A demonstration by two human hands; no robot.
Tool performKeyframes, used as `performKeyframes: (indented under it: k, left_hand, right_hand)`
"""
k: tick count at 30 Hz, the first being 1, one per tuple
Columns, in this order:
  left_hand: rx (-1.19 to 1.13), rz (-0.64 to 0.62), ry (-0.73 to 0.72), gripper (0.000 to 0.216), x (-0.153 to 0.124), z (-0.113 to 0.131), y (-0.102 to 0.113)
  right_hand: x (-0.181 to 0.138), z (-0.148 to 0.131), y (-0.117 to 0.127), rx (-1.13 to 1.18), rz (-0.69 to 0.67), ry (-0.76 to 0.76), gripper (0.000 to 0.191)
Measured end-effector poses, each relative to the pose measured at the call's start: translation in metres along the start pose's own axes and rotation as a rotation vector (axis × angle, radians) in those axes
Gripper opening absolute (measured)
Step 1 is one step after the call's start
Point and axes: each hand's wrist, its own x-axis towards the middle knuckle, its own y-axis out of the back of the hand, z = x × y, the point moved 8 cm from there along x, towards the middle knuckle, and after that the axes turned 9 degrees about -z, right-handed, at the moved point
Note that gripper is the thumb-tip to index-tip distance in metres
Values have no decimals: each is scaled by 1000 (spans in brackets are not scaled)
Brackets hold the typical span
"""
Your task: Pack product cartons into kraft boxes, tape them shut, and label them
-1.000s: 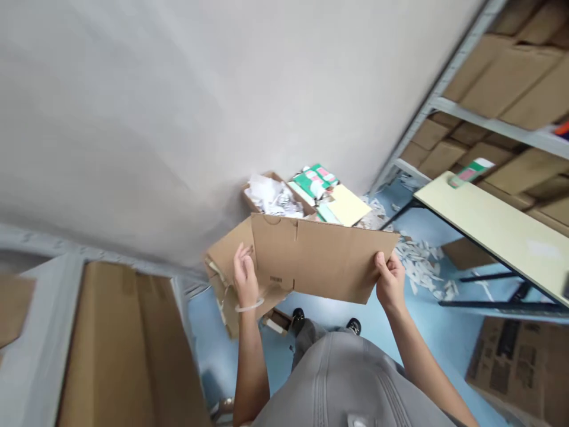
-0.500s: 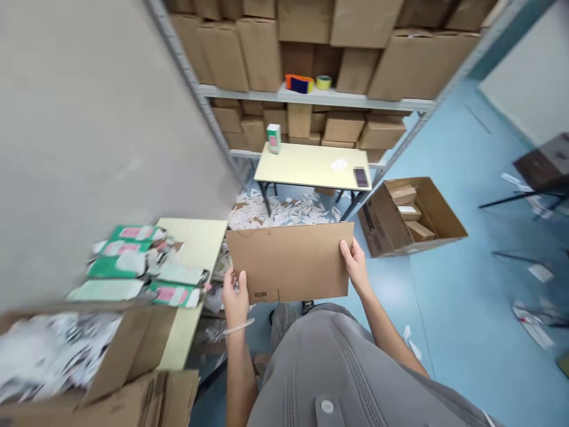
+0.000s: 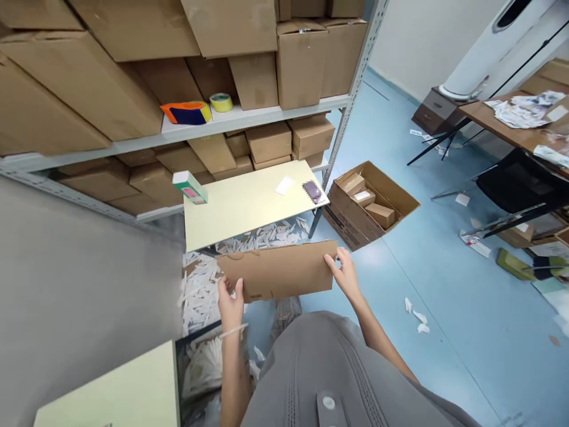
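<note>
A flattened brown cardboard box point(image 3: 280, 271) is held level in front of my body, one end in each hand. My left hand point(image 3: 230, 302) grips its near left corner, fingers closed over the edge, a thin band on the wrist. My right hand point(image 3: 344, 274) pinches the right end. Beyond the cardboard stands a pale yellow table point(image 3: 242, 204) with a small green and pink carton point(image 3: 190, 187), a white slip point(image 3: 284, 185) and a dark phone point(image 3: 312, 191) on it.
Metal shelving point(image 3: 249, 121) stacked with brown boxes runs behind the table, with tape rolls point(image 3: 191, 111) on one shelf. An open carton point(image 3: 371, 201) with small boxes sits on the blue floor. White paper scraps point(image 3: 208, 279) litter the floor. A grey wall point(image 3: 80, 284) is at left.
The view has swung right, from the wall and the littered corner to the shelving and the yellow table. Both hands have kept hold of the flat cardboard, now tilted flatter.
</note>
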Motion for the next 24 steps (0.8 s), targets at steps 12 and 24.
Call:
performKeyframes:
  k: [12, 24]
  left_hand:
    - [-141, -92, 81, 57, 247, 32, -22]
    - [-247, -19, 479, 62, 294, 16, -45]
  right_hand:
    - [243, -56, -85, 62, -21, -63, 46]
    - [321, -18, -144, 323, -305, -306, 63]
